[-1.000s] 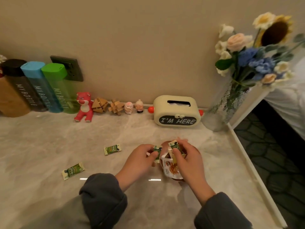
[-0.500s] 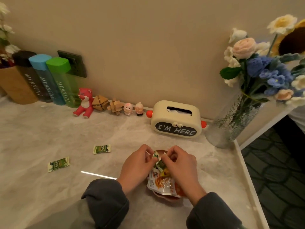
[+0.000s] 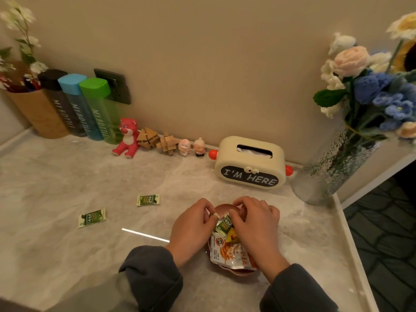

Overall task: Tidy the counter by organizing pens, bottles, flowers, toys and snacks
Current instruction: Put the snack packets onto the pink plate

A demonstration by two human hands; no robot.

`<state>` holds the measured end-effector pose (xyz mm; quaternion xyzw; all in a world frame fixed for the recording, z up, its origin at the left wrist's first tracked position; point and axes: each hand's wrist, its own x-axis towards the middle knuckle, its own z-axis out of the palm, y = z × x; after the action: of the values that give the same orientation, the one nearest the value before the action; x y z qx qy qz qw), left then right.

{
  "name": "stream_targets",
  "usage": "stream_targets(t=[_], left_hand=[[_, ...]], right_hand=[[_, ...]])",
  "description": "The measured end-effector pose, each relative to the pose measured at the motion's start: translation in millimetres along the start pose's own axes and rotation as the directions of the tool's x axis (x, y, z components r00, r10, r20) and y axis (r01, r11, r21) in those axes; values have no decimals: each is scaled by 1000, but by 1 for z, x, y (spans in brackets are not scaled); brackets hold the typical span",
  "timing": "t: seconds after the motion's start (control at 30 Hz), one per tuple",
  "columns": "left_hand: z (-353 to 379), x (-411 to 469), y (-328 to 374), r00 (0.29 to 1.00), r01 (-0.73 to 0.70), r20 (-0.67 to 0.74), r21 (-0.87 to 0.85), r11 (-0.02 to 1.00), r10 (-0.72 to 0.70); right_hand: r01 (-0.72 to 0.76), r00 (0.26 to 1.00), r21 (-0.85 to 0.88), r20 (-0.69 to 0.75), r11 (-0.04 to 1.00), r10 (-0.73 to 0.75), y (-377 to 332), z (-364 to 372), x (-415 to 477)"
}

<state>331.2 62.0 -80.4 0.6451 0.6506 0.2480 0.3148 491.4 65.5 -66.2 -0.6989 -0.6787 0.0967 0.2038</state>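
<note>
A small pink dish (image 3: pixel 221 207) sits on the marble counter in front of me, holding an orange-and-white snack packet (image 3: pixel 229 253). Both hands hover over the dish. My left hand (image 3: pixel 191 228) and my right hand (image 3: pixel 254 224) pinch small green candy wrappers (image 3: pixel 224 225) between curled fingertips above the packet. Two more green candies lie loose on the counter to the left, one nearer (image 3: pixel 148 200) and one farther (image 3: pixel 91 217).
Along the wall stand a brown pen holder (image 3: pixel 38 113), three "MY BOTTLE" bottles (image 3: pixel 96 113), a red bear (image 3: pixel 127 138), two wooden puzzles (image 3: pixel 148 137), two tiny figurines (image 3: pixel 191 147), a cream tissue box (image 3: pixel 249 163) and a glass vase of flowers (image 3: pixel 337 163). The counter edge drops off at the right.
The view has swung left and nearer to the counter. Both hands have stayed together over the dish, lowering the green candies onto the snack packet.
</note>
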Motion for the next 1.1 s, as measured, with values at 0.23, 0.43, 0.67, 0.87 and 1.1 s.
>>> stream_targets(t=[0.23,0.43,0.67,0.87,1.1], left_hand=[[-18,-1,-10,998,-18,-58,-96,995,13],[-54,-7,-33,993,-9,-118,-182,983,-13],[-115,-18,-86,972,45,-225,-113,993,-70],[-152,-19,-127,975,33,-223,178,984,8],[-172,-19,-163,993,48,-115,383,922,-4]], right_hand=[[86,996,287,5,954,-92,-28,-2,-4],[126,981,378,91,917,-172,-69,6,0],[157,944,344,222,926,-243,-139,52,12],[185,898,214,359,959,-253,-179,87,21],[214,895,-19,404,977,-189,-194,108,26]])
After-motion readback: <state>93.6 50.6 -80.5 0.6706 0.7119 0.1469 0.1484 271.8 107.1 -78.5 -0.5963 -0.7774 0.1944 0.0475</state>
